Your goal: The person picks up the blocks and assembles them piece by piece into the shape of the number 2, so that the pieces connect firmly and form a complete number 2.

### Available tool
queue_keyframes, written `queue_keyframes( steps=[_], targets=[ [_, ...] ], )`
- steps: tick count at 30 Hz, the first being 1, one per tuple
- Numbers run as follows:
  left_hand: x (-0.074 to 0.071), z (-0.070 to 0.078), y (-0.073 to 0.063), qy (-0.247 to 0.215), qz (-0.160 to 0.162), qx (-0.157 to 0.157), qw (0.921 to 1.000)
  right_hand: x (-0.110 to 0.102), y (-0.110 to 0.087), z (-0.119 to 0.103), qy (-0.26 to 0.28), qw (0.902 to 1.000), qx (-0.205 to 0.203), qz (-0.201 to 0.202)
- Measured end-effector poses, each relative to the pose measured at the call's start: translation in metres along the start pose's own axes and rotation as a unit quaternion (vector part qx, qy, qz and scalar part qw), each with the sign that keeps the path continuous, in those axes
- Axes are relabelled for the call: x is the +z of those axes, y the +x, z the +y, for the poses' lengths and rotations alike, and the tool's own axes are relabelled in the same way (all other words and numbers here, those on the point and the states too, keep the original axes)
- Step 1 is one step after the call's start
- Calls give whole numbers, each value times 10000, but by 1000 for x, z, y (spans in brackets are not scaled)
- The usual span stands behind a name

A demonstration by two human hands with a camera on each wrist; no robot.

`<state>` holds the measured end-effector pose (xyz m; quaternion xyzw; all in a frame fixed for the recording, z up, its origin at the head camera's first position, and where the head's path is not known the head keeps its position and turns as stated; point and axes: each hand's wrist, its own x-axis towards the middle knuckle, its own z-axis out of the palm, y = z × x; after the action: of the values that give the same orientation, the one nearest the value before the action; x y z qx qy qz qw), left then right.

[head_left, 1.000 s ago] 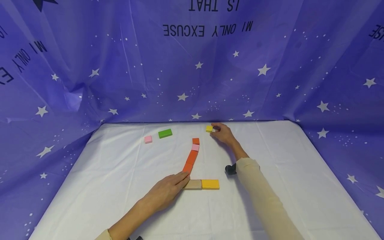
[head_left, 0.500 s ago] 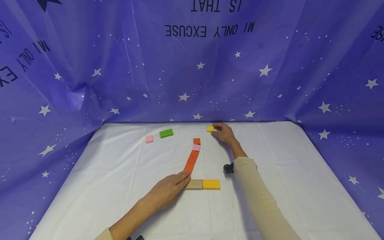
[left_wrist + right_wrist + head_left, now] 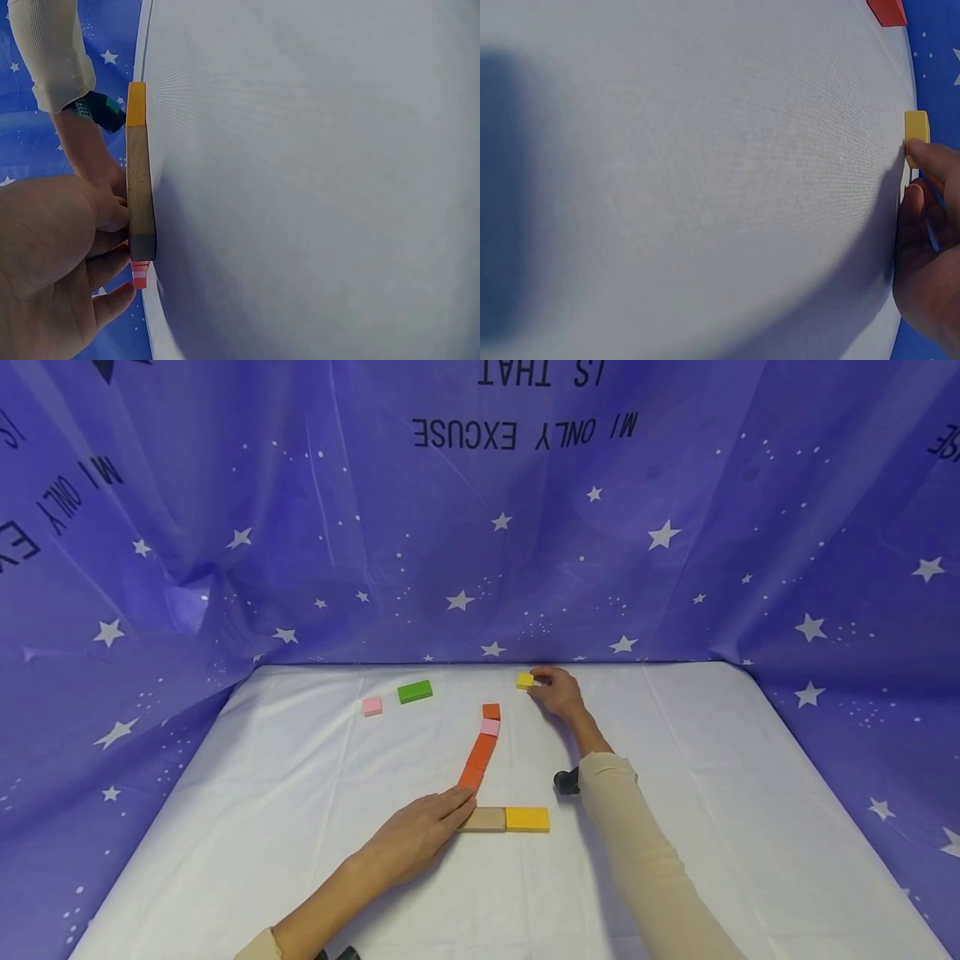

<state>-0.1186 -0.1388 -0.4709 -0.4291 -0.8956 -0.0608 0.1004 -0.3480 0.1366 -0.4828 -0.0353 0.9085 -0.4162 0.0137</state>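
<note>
In the head view my left hand (image 3: 416, 837) lies with its fingers extended over the left end of a bare wood block (image 3: 483, 820) and the near end of a row of red blocks (image 3: 480, 752). It touches the wood block's end, as the left wrist view also shows. A yellow-orange block (image 3: 527, 820) continues the wood block to the right. At the back my right hand (image 3: 558, 692) pinches the right side of a small yellow block (image 3: 525, 682) between thumb and finger. A pink block (image 3: 490, 727) and a small red-orange block (image 3: 491, 712) top the slanting row.
A green block (image 3: 415, 692) and another pink block (image 3: 372, 706) lie at the back left. White cloth (image 3: 712, 827) covers the table, with a purple starred curtain (image 3: 420, 543) around its back and sides. A black wrist device (image 3: 567, 782) shows beside the right forearm.
The view shifts slightly. My left hand stays on the blocks and my right hand stays at the small yellow block, while the right forearm swings a little to the left.
</note>
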Motion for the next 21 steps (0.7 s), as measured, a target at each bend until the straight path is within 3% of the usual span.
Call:
queue_keyframes(
  steps=[10,14,21],
  targets=[
    [0,0,0,66,-79,-9,9999,1,-1,1,53,9999,83,37],
    [0,0,0,38,-151,-71,9999,0,-2,-1,162,9999,-48,20],
    [1,0,1,-13,14,-37,10000,2,0,-3,294,9988,-350,-160]
  ],
)
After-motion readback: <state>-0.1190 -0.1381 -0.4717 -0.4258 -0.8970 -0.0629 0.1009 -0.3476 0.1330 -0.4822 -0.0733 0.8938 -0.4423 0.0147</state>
